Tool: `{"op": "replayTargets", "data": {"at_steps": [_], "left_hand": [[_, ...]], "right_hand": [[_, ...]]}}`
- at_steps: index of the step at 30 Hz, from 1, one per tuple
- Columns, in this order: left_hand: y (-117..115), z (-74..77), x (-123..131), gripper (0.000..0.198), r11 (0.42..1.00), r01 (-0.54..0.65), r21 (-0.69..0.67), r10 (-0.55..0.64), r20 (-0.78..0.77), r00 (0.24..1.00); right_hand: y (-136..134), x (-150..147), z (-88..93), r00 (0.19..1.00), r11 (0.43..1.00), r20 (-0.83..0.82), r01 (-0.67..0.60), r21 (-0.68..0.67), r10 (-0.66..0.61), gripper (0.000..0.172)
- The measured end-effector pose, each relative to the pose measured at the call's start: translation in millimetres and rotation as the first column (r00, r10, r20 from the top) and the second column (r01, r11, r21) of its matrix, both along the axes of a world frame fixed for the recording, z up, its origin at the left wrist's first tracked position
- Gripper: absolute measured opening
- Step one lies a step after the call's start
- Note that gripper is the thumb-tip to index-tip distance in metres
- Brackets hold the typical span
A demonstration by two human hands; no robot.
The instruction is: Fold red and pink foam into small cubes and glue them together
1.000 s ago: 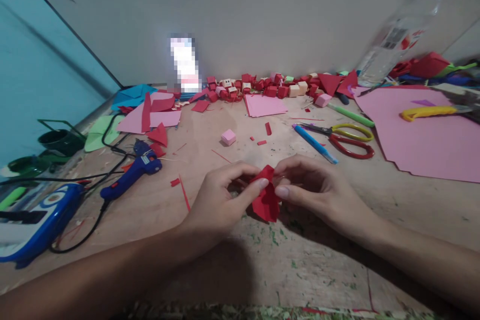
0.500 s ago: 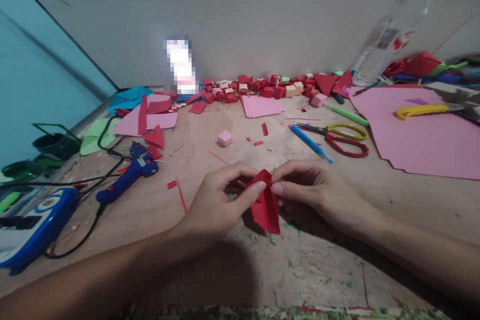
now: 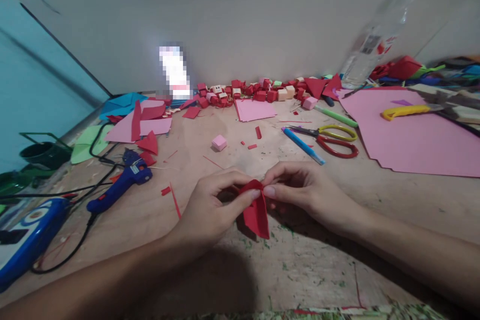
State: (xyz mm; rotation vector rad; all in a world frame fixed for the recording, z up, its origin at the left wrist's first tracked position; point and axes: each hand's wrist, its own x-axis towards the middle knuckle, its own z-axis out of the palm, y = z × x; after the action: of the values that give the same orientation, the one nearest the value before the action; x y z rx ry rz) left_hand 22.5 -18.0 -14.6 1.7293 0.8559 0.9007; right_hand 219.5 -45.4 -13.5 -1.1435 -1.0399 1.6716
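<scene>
A folded piece of red paper [image 3: 256,214] hangs between both hands just above the wooden table [image 3: 307,270]. My left hand [image 3: 210,210] pinches its top left edge with thumb and forefinger. From the other side, my right hand [image 3: 303,192] pinches the top right edge, thumb tip almost touching the left thumb. The paper's lower point hangs down toward the table.
A blue glue gun [image 3: 120,185] with its black cord lies to the left. Scissors [image 3: 333,139], a blue pen [image 3: 303,146] and a green pen [image 3: 336,116] lie behind my right hand. A big pink sheet [image 3: 420,140] with a yellow cutter [image 3: 403,111] lies right. Small paper cubes [image 3: 262,91] line the wall; a clear bottle [image 3: 371,42] stands behind.
The two hands have drawn closer, and the red paper has been pressed narrower, its point hanging straighter down. The view has shifted slightly right and down.
</scene>
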Motion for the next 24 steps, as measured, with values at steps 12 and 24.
{"op": "replayTargets", "data": {"at_steps": [12, 24], "left_hand": [[-3.9, 3.1, 0.4, 0.012, 1.0, -0.018, 0.026, 0.02, -0.048, 0.999], [-3.1, -0.1, -1.8, 0.014, 0.979, -0.011, 0.205, 0.046, -0.167, 0.985]], "right_hand": [[-0.9, -0.5, -0.4, 0.995, 0.995, 0.052, -0.088, 0.037, 0.086, 0.027], [-4.7, -3.1, -0.9, 0.964, 0.964, 0.251, -0.146, 0.222, 0.089, 0.02]]}}
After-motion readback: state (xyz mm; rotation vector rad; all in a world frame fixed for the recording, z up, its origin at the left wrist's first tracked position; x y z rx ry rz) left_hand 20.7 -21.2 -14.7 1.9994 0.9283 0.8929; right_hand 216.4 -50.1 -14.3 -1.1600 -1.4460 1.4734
